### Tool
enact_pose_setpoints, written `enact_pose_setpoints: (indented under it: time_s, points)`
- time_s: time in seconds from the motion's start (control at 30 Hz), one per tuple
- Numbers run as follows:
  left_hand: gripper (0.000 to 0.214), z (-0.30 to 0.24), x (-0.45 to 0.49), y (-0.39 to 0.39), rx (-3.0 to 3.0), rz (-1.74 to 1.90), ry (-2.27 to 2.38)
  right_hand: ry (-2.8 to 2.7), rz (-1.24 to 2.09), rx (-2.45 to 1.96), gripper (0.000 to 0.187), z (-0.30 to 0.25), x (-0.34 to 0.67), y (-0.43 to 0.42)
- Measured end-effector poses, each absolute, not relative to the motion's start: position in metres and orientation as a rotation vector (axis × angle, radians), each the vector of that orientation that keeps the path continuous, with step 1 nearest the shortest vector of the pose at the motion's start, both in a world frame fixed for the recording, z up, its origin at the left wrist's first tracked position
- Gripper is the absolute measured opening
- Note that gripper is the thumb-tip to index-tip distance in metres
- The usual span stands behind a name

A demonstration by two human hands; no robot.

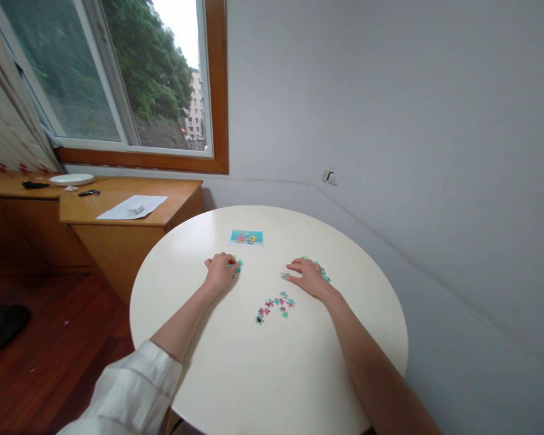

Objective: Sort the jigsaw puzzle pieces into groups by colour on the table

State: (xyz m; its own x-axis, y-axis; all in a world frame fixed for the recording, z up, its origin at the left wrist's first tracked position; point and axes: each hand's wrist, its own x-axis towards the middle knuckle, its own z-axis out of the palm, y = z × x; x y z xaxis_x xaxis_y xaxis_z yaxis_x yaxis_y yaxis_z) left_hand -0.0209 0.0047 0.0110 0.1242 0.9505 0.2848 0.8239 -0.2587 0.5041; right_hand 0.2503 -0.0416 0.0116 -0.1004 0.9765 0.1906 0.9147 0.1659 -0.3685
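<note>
My left hand rests on the white round table with its fingers curled in. Its fingertips meet beside a small group of green jigsaw puzzle pieces; what they pinch, if anything, is too small to make out. My right hand lies over another group of greenish puzzle pieces, partly covering them, fingers apart. A single puzzle piece is just by its thumb. Between my forearms lie several pink, green and dark puzzle pieces, some close together or joined. Beyond the hands sits a picture card with cartoon figures on turquoise.
Behind the table at left stands a wooden desk with a white paper sheet, a small white box and a white plate. A window is above it. The grey-white wall closes off the right.
</note>
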Motion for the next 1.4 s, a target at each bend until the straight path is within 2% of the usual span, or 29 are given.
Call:
enact_pose_setpoints:
  time_s: [0.27, 0.5, 0.63, 0.77, 1.0, 1.4]
  points:
    - [0.016, 0.012, -0.020, 0.004, 2.191, 0.822, 1.786, -2.062, 0.295, -1.736, 0.011, 0.011, 0.250, -0.039]
    - [0.016, 0.012, -0.020, 0.003, 2.182, 0.875, 1.749, -2.028, 0.371, -1.661, 0.010, 0.012, 0.251, -0.041]
    - [0.014, 0.012, -0.018, 0.003, 2.151, 0.967, 1.572, -1.961, 0.574, -1.504, 0.009, 0.015, 0.245, -0.043]
    - [0.019, 0.015, -0.009, -0.004, 2.072, 1.046, 1.330, -1.879, 0.735, -1.367, 0.012, 0.016, 0.233, -0.044]
    - [0.034, 0.018, 0.015, -0.026, 2.006, 0.932, 1.062, -1.746, 0.941, -1.239, 0.022, 0.024, 0.209, -0.051]
    - [0.020, 0.015, 0.023, -0.032, 1.885, 0.915, 0.977, -1.635, 1.162, -1.180, 0.034, 0.034, 0.194, -0.061]
